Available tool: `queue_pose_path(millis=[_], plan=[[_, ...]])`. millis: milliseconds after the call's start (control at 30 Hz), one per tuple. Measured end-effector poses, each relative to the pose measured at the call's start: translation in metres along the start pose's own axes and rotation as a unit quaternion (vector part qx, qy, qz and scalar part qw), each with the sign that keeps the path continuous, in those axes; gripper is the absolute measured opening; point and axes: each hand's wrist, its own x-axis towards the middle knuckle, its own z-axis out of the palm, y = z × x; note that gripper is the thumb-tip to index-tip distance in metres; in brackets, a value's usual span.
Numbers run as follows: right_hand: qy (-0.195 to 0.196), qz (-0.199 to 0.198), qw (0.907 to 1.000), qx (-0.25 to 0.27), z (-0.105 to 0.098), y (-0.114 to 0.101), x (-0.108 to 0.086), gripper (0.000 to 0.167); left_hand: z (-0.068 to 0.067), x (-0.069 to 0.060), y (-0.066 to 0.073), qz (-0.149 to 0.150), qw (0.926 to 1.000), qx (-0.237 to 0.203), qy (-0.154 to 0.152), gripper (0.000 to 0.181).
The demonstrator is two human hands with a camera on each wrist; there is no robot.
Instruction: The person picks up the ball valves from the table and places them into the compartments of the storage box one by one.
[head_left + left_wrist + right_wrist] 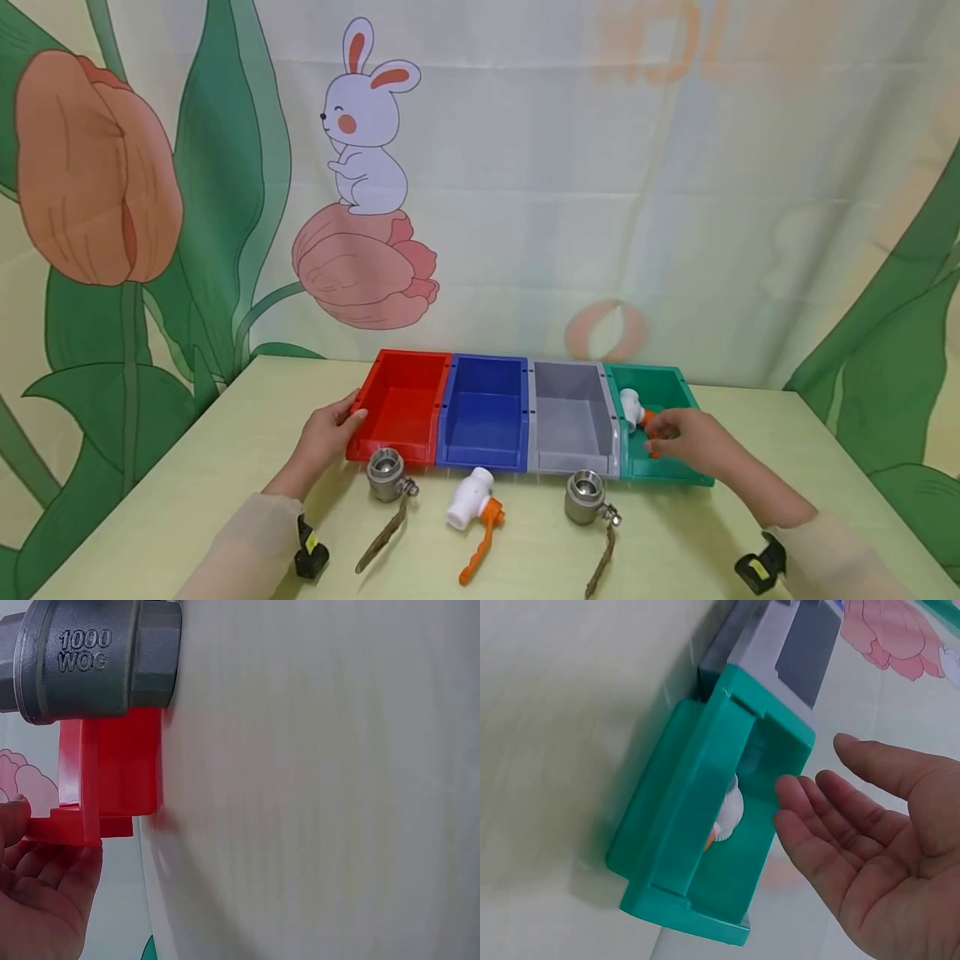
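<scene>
My left hand grips the left side wall of the red bin, its thumb over the rim and fingers outside. Over the green bin hovers my right hand; in the right wrist view its fingers are loosely bent and hold nothing. A white plastic ball valve with an orange handle lies inside that green bin, partly hidden by the hand in the head view. On the table before the bins are a metal ball valve, a second white ball valve with an orange handle, and another metal ball valve.
Between the red and green bins, joined in one row, stand a blue bin and a grey bin. Both metal valves have brown, twig-like handles pointing toward me. A printed cloth hangs behind the pale table.
</scene>
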Motion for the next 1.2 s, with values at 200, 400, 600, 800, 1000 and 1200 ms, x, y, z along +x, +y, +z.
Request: queue_pose_path(millis=[200,400,600,800,1000,1200], plan=[[-0.011,-0.016,0.9997,0.015,0.009,0.0,-0.009,0.026,-0.002,0.0,-0.002,-0.003,1.0,-0.001,0.002,0.058],[-0.034,-0.019,0.9983,0.043,0.021,0.001,-0.018,0.024,-0.002,0.001,-0.001,-0.001,1.0,0.002,0.001,0.057],[-0.062,-0.013,0.9929,0.1,0.035,0.003,-0.026,0.025,0.0,0.002,-0.001,-0.005,1.0,-0.002,-0.003,0.057],[-0.081,0.007,0.9865,0.142,0.046,-0.001,-0.03,0.032,0.0,0.002,-0.001,-0.007,1.0,0.001,0.0,0.058],[-0.087,0.046,0.9831,0.154,0.059,-0.008,-0.03,0.036,0.0,0.002,-0.002,0.0,1.0,-0.002,0.0,0.057],[-0.09,0.082,0.9794,0.161,0.068,-0.014,-0.031,0.039,0.001,0.002,-0.002,-0.003,1.0,-0.004,-0.001,0.058]])
